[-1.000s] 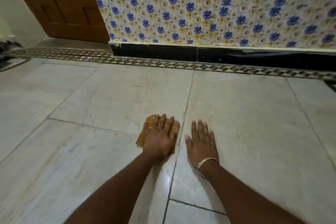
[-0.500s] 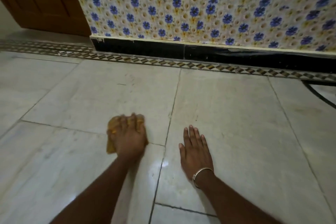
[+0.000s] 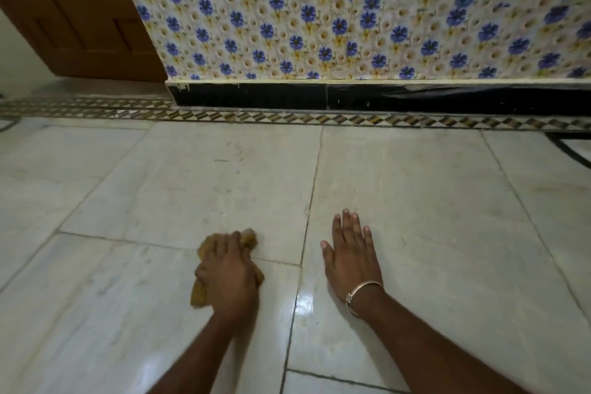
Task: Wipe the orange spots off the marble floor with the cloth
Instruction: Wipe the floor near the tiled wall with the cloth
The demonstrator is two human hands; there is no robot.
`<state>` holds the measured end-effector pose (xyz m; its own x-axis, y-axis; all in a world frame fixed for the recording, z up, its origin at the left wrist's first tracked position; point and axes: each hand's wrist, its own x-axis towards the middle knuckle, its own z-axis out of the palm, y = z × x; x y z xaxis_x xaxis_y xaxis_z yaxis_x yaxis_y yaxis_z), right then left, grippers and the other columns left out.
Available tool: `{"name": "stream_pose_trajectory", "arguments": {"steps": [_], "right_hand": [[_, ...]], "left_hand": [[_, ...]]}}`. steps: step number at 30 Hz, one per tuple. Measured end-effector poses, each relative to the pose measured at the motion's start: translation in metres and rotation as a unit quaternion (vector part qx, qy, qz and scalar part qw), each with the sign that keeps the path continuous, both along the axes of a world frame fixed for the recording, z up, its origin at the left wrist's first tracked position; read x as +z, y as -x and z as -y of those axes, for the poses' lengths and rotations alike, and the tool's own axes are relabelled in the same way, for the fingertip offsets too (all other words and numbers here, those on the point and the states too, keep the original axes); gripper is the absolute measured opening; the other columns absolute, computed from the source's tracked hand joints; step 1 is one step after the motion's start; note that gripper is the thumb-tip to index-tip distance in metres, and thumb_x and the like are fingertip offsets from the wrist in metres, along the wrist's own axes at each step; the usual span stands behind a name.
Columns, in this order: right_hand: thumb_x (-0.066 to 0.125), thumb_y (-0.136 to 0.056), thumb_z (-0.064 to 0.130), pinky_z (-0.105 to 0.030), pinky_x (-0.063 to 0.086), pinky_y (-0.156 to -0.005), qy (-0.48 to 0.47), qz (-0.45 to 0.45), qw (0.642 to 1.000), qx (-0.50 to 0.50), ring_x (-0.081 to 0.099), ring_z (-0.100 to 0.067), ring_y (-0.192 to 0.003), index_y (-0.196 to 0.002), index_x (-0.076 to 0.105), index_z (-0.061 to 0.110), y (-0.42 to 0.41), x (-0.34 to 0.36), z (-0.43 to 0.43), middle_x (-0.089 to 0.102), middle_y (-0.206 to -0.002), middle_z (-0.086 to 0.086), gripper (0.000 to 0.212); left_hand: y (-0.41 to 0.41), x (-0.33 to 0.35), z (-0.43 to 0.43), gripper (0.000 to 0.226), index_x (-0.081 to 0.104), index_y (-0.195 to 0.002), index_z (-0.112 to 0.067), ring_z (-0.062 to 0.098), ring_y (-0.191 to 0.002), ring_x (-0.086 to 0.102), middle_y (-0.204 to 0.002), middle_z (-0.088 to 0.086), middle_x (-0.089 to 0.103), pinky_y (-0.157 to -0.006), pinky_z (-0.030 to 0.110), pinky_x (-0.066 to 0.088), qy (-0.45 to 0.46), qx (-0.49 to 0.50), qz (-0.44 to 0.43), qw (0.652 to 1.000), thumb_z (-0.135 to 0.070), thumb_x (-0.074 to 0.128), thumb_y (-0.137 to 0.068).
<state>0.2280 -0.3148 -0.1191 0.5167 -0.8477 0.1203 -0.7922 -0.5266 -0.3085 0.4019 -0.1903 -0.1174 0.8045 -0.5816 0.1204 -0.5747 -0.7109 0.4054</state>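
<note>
Cloth (image 3: pixel 199 295) sits bunched in the left hand's (image 3: pixel 228 278) curled grip, flatter earlier; right hand (image 3: pixel 350 257) stays spread on the floor (image 3: pixel 447 227).

Glossy marble floor (image 3: pixel 431 208), dark joints (image 3: pixel 311 201), crumpled orange cloth (image 3: pixel 199 296) on it

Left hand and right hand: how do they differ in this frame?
The left hand grips the cloth, fingers curled; the right hand lies flat, fingers straight, holding nothing. The right wrist wears a bangle; the left wrist is bare. Both are down on the floor.
</note>
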Motion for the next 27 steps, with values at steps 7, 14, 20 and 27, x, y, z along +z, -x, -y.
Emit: {"name": "stream_pose_trajectory", "arguments": {"steps": [7,14,20,27], "right_hand": [[0.008,-0.097,0.042,-0.045,0.007,-0.124,-0.006,-0.037,0.999,-0.032,0.018,-0.027,-0.154,-0.156,0.027,0.004,-0.039,-0.024,-0.02,0.023,-0.164,-0.015,0.072],[0.008,-0.1,0.044,-0.048,0.01,-0.125,-0.005,-0.034,0.999,-0.022,0.011,-0.025,-0.155,-0.158,0.021,0.009,-0.04,-0.023,-0.02,0.016,-0.167,-0.013,0.07],[0.016,-0.101,0.042,-0.05,0.009,-0.125,0.015,-0.026,0.999,-0.014,0.01,-0.028,-0.155,-0.158,0.021,0.009,-0.039,-0.016,-0.023,0.014,-0.167,-0.015,0.066],[-0.004,-0.096,0.051,-0.044,-0.004,-0.126,-0.041,-0.051,0.998,0.011,-0.001,-0.024,-0.156,-0.159,0.013,0.009,-0.026,-0.01,-0.068,0.005,-0.168,-0.012,0.078]], "left_hand": [[-0.001,0.025,0.124,0.061,0.03,-0.161,-0.031,0.031,-0.16,0.009,-0.173,0.009,0.014,-0.12,0.066,0.017,-0.074,-0.303,0.047,0.949,-0.041,0.041,-0.102],[-0.069,0.004,0.114,0.064,0.017,-0.164,-0.033,0.033,-0.16,0.006,-0.173,0.012,0.01,-0.124,0.065,0.008,-0.117,-0.076,-0.008,0.99,-0.055,0.022,-0.105],[-0.044,0.006,0.075,0.06,0.019,-0.163,-0.041,0.023,-0.161,0.004,-0.174,0.0,0.011,-0.123,0.063,0.01,-0.139,-0.22,0.055,0.964,-0.058,0.022,-0.106],[-0.002,-0.006,-0.029,0.062,0.021,-0.164,-0.035,0.026,-0.161,0.007,-0.174,0.004,0.01,-0.125,0.062,0.007,-0.124,-0.213,0.035,0.968,-0.054,0.022,-0.104]]}}
